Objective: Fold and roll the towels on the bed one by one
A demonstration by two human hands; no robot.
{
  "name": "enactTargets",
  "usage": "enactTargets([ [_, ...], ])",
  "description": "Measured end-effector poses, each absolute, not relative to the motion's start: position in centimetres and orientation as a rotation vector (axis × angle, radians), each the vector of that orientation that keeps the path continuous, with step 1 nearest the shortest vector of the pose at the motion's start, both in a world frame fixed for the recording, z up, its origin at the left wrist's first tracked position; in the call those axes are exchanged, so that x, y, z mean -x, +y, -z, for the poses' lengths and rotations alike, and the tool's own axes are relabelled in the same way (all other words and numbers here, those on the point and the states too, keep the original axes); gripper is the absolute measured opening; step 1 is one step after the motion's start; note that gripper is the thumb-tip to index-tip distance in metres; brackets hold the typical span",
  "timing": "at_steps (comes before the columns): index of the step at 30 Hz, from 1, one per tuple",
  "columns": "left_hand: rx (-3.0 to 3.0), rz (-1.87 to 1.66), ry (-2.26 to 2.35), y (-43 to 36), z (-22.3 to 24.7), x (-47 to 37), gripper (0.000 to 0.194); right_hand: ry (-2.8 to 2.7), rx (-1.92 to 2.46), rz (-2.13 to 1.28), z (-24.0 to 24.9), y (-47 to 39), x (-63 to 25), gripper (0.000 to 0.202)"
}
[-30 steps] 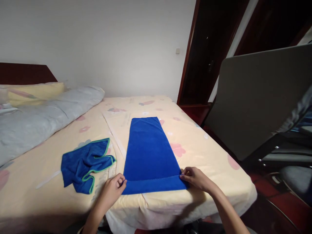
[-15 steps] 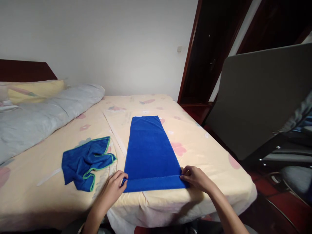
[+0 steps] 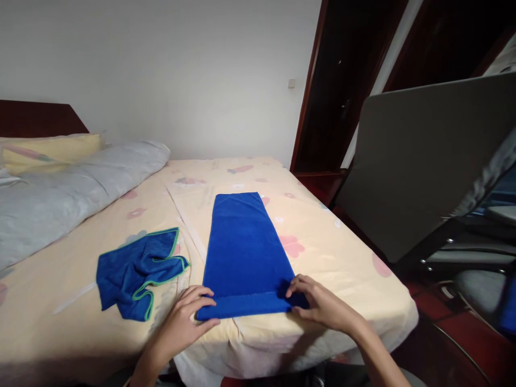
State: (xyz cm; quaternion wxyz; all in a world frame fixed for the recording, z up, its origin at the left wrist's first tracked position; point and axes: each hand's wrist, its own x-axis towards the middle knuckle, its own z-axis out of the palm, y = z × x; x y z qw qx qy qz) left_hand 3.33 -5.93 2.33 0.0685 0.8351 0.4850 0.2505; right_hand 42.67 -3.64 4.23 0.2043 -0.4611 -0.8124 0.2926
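A long blue towel [image 3: 245,252] lies flat on the bed, its near end turned over in a narrow band [image 3: 250,305]. At the left end of that band is my left hand [image 3: 189,317], fingers and thumb spread, fingertips on the cloth. My right hand [image 3: 318,303] rests at the band's right end, its thumb and fingers apart over the edge. Neither hand grips the towel. Left of my left hand lies a crumpled blue cloth with green edging [image 3: 139,271].
The bed [image 3: 346,269] has a pale yellow patterned sheet. A grey rolled quilt [image 3: 80,188] and a yellow pillow [image 3: 52,150] lie at the left. To the right of the bed stands a large dark grey panel [image 3: 427,156]; a dark door [image 3: 346,80] is behind.
Both hands have loosened their pinch on the towel's folded band, and their fingers have spread. The right hand has shifted slightly inward over the band. The view has turned slightly right.
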Motion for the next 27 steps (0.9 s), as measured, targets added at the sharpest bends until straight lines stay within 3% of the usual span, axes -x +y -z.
enactTargets([
  [3, -2.441, -0.620, 1.446, -6.1, -2.3, -3.6, 0.023, -2.348, 1.311, -0.823, -3.8, -3.8, -42.2, 0.045],
  [9, -2.343, -0.559, 1.474, -5.5, -1.5, -2.8, 0.045, -2.382, 1.377, -0.722, -3.0, -3.4, -42.3, 0.049],
  [18, -2.066, -0.684, 1.529, -4.1, -0.6, -1.7, 0.024, -2.188, 1.433, -0.782, -3.2, -2.6, -43.2, 0.025],
  [27, -1.690, -0.983, 1.464, -1.4, -0.3, -3.0, 0.041, -1.734, 1.639, -0.802, -0.7, 0.3, -42.0, 0.040],
])
